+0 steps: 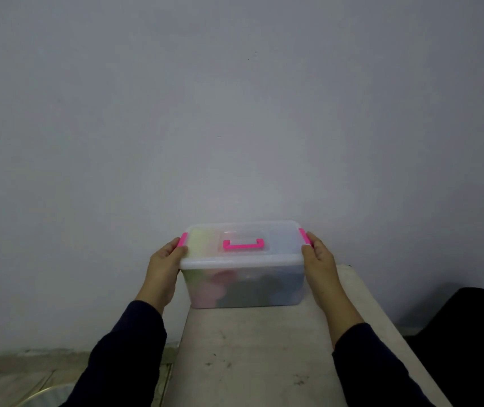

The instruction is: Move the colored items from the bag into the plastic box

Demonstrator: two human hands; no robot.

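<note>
The left hand (166, 261), coming out of a dark sleeve (123, 356), grips the left end of the plastic box (243, 284), its thumb lying over the lid's edge beside the pink left latch (182, 240). The box is translucent, lid on, and stands at the far edge of a pale, scuffed table (252, 356), against the grey wall (234, 113). A pink handle (243, 244) lies flat in the middle of the lid. Through the cloudy walls the colored items (220, 286) show as blurred shapes: yellowish at the left, pink near the middle, dark and bluish to the right; their kind cannot be told. The right hand (320, 259) grips the box's right end, fingers against the pink right latch (303, 236). A black shape (467, 333) sits beyond the table's right edge.
</note>
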